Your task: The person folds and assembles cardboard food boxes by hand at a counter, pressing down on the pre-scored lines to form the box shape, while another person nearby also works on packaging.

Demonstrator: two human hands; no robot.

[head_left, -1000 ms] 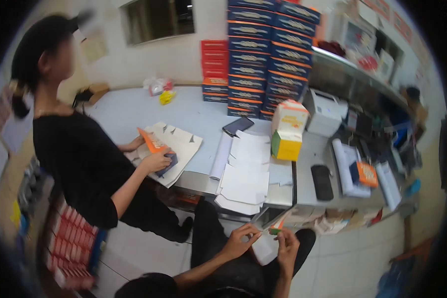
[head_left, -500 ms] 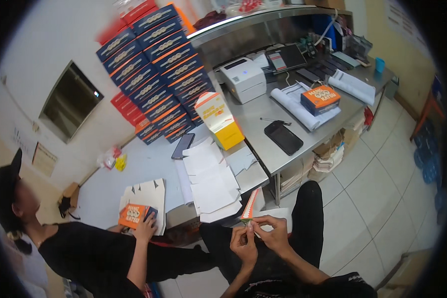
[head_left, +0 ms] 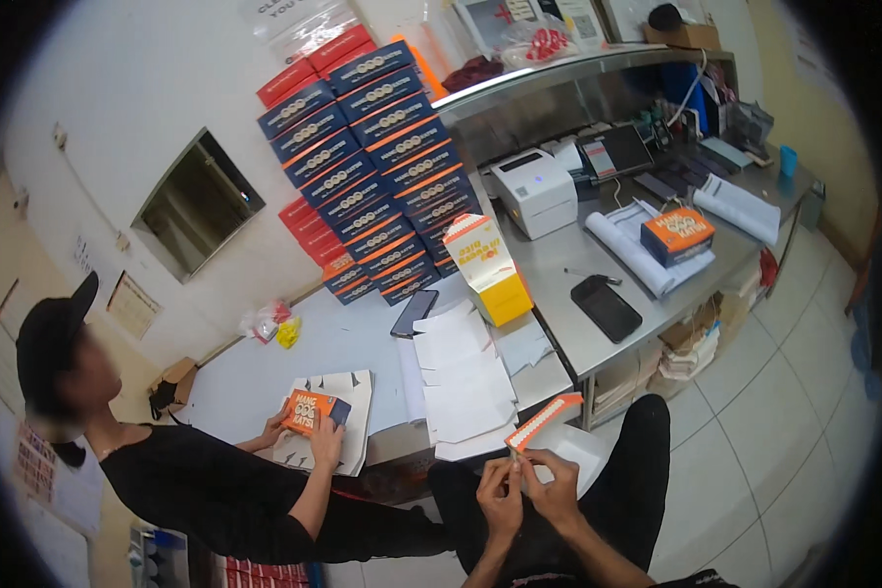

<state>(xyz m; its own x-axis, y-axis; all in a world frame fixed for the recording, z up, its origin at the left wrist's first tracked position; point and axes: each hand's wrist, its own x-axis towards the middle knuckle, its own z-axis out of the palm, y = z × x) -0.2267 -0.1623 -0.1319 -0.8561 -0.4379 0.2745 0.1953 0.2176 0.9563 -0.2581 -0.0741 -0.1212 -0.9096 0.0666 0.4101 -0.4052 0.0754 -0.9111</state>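
Over my lap, my left hand (head_left: pixel 500 498) and my right hand (head_left: pixel 553 486) are close together, fingers pinched on one end of an orange paperboard carton piece (head_left: pixel 544 421) with a white toothed pattern. It slants up and right from my fingertips. A white panel (head_left: pixel 580 457) shows just beyond my right hand; whether it belongs to the same piece I cannot tell. Ahead of my hands lies a stack of flat white carton blanks (head_left: pixel 465 377). Behind that stands a yellow-and-white carton (head_left: pixel 500 294) with its top raised.
At left, a co-worker (head_left: pixel 216 480) in black holds an orange-and-blue box (head_left: pixel 318 412) over white blanks. Tall stacks of blue boxes (head_left: pixel 382 176) stand behind. The steel counter (head_left: pixel 559 294) bears a label printer (head_left: pixel 534 191), a black phone (head_left: pixel 606 307), paper rolls and another orange box (head_left: pixel 678 237).
The view has shifted, so the scene sits farther right and lower. My hands keep their pinch while the orange strip tilts more to the right. The co-worker's other hand now shows on the box.
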